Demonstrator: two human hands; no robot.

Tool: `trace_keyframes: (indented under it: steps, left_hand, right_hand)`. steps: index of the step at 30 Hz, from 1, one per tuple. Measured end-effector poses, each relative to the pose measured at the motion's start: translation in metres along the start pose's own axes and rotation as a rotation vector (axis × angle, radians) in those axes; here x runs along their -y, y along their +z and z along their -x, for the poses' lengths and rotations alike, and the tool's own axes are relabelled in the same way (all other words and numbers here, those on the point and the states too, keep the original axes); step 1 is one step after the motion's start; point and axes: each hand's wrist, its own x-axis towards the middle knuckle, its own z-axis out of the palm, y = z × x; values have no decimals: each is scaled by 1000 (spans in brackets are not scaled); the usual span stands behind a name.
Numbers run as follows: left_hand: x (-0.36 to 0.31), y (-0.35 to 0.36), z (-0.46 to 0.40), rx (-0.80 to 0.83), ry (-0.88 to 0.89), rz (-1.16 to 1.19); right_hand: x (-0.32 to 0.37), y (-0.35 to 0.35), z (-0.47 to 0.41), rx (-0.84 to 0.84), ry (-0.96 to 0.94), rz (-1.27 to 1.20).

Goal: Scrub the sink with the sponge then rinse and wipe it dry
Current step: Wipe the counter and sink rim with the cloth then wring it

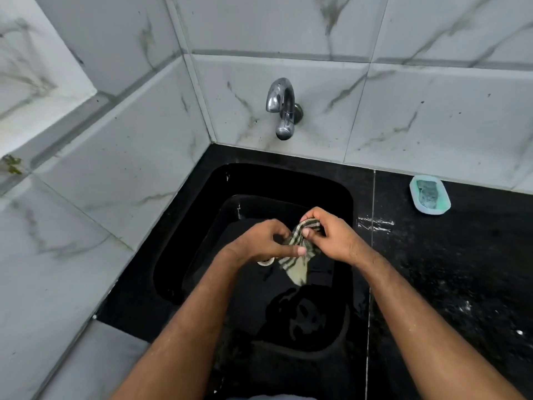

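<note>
Both hands meet above the black sink [199,226]: the left hand [264,241] and the right hand [328,235] each pinch a striped cloth [300,255] between thumb and curled fingers, its loose end hanging down below them. Behind stands the tap [282,108]; to the right, on the black counter [447,269], a soap dish [429,194] holds a greenish sponge [429,192]

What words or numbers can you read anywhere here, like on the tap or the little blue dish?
There are none to read.
The tap shows only bare shiny metal.
The blue dish on the counter shows no lettering.
The striped cloth, held by the left hand and right hand over the sink, has stripes only.
</note>
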Motion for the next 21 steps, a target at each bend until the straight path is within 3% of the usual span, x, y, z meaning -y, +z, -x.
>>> trace_keyframes:
  steps: [4,6,10,14,17,21]
  left_hand:
    - [-15,5,2,137,-128,419]
    - [-19,8,0,127,-135,556]
    - [-37,14,-7,172,-96,668]
    - [-42,20,-13,258,-180,838]
    - [-39,19,-17,381,-245,745]
    - [-40,15,-21,318,-314,823]
  right_hand:
    - [10,-5,-9,-79,-61,-149]
    - [13,-11,-16,-72,-88,-191]
    - [17,-19,-24,-69,-104,-215]
    - [13,-22,-23,-113,-84,-289]
    - [0,-19,-22,-141,-99,-178]
    - [-8,-23,-23,-85,-210,-124]
